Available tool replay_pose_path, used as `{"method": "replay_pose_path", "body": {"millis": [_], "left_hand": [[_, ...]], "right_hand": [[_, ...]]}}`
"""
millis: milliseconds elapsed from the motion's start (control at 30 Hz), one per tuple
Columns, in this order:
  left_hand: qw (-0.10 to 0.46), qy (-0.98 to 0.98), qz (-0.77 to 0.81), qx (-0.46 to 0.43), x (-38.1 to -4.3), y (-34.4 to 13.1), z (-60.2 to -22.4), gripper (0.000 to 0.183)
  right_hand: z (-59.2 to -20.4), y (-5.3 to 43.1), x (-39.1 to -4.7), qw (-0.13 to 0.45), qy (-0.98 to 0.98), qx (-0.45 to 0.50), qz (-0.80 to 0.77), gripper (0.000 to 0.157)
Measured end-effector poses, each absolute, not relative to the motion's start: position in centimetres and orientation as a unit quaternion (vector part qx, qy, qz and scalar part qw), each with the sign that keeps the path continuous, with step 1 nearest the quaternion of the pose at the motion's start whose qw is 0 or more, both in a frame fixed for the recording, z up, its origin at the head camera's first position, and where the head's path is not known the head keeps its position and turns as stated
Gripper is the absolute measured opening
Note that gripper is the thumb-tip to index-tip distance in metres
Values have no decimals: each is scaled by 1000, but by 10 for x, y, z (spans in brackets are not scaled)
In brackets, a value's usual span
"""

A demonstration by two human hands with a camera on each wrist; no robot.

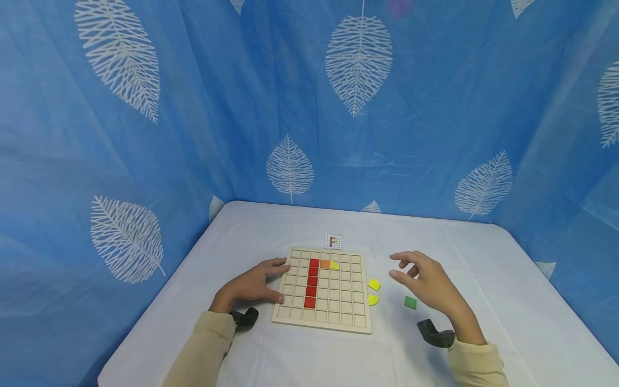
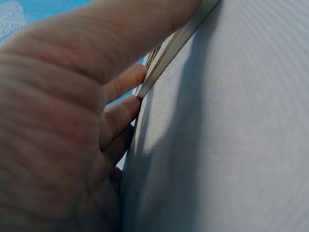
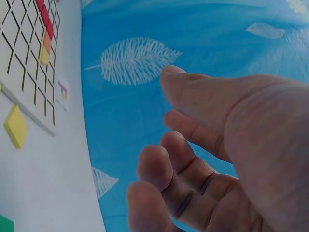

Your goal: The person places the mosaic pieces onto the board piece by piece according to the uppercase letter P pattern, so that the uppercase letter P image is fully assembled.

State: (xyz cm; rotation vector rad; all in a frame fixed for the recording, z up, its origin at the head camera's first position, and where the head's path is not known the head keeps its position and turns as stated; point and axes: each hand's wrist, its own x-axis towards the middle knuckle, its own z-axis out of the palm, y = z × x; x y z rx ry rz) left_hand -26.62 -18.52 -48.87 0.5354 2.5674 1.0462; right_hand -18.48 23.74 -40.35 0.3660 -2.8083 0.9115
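A wooden grid board (image 1: 338, 314) lies flat on the white table. In it a column of several red square tiles (image 1: 311, 281) runs downward, with an orange tile (image 1: 325, 264) and a yellow rounded tile (image 1: 335, 265) beside its top. My left hand (image 1: 253, 282) rests along the board's left side, thumb and fingertips at the edge; the left wrist view shows the fingers against that rim. To the right of the board my right hand (image 1: 423, 279) hovers above the table with loosely bent fingers and nothing between them. Below it lies a green square tile (image 1: 410, 302).
Just off the board's right edge lie a yellow square tile (image 1: 374, 285) and a yellow rounded tile (image 1: 373, 300). A small printed pattern card (image 1: 333, 242) sits behind the board. Blue curtains (image 1: 309, 107) with white leaf prints surround the table (image 1: 271, 220).
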Motion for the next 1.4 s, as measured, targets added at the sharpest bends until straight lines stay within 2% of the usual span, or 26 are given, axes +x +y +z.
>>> {"method": "replay_pose_path", "body": {"millis": [333,800,1067,1400], "left_hand": [[161,899,361,190,-266,-183,-487,96],[162,897,371,179,-263,-185,-485,97],[161,897,367,187,-264,-185,-487,96],[159,896,372,184,-265,-185,-488,95]], "right_hand": [[-415,251,-189,38,-946,71,313,40],[-434,271,-196,-31,-945,65,320,34],[-451,277,-200,-89,-929,62,355,36],[-459,285,-199,-116,-922,64,363,37]]}}
